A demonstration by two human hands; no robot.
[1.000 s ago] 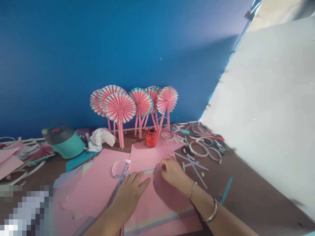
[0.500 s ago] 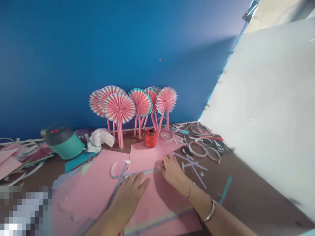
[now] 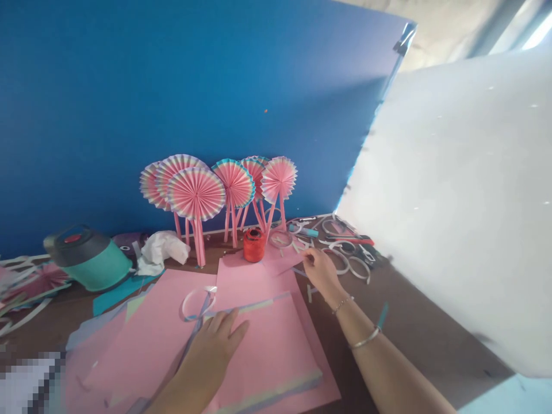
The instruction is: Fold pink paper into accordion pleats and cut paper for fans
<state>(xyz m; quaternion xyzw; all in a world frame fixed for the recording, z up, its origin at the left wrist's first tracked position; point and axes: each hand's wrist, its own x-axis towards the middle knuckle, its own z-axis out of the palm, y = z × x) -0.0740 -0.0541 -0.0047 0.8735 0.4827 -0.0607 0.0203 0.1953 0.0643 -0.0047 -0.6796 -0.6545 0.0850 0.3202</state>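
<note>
My left hand (image 3: 218, 342) lies flat with its fingers apart on a pink sheet of paper (image 3: 271, 351). Pale yellow and lilac strips run along that sheet's far and near edges. Off the sheet's far right corner, my right hand (image 3: 319, 270) is raised, its thumb and fingers pinched together. A thin, blurred edge shows at those fingertips, too faint to name. Beneath lies a larger pink sheet (image 3: 254, 279). A white curled strip (image 3: 185, 305) rests near my left fingertips. The spool of red thread (image 3: 253, 245) stands beyond both hands.
Several round pleated paper fans (image 3: 196, 194) on pink sticks stand along the blue wall (image 3: 129, 75). A teal and grey jug-like container (image 3: 92, 259) and crumpled white paper (image 3: 161, 250) sit at left. Tape rings (image 3: 360, 269), scraps and a red-handled tool (image 3: 360, 239) lie at right.
My right hand has moved off the pink sheet, forward and to the right, and its fingers have pinched together. My left hand stays on the sheet. The view has turned slightly right.
</note>
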